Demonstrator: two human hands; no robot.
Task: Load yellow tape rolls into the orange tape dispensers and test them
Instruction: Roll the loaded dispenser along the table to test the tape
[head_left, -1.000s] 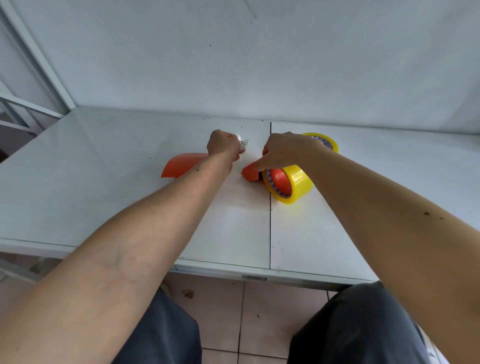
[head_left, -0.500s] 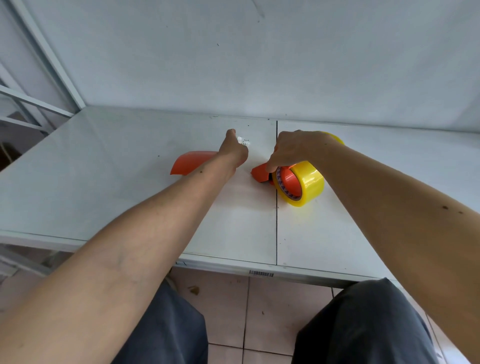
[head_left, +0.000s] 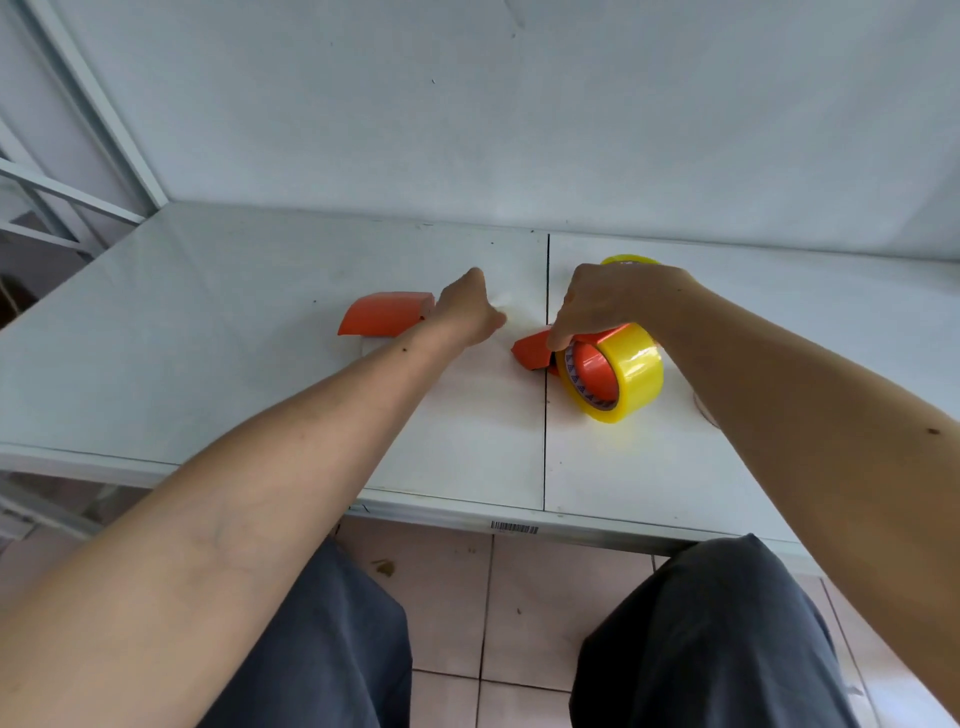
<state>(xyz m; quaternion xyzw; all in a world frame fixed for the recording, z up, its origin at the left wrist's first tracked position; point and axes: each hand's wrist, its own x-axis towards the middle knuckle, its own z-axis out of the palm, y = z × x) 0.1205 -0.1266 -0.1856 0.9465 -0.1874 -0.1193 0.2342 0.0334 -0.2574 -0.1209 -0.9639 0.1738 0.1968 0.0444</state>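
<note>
An orange tape dispenser (head_left: 532, 351) lies on the white table (head_left: 234, 338) near the centre seam, with a yellow tape roll (head_left: 636, 376) mounted on its hub. My right hand (head_left: 602, 301) grips the top of this dispenser from above. My left hand (head_left: 467, 312) sits just left of it, low on the table, fingers curled away from view over a pale tape end. A second orange dispenser (head_left: 384, 319) lies flat just left of my left hand. A second yellow roll (head_left: 631, 258) peeks out behind my right hand.
The table backs onto a pale wall, and a metal frame (head_left: 93, 119) stands at its left rear corner. A pale round edge (head_left: 702, 410) shows beside my right forearm. My knees and a tiled floor lie below the front edge (head_left: 509, 519).
My left hand has dropped from a raised fist to a low posture on the table, and the pale tape end at its fingertips no longer shows. My right hand stays on the loaded dispenser.
</note>
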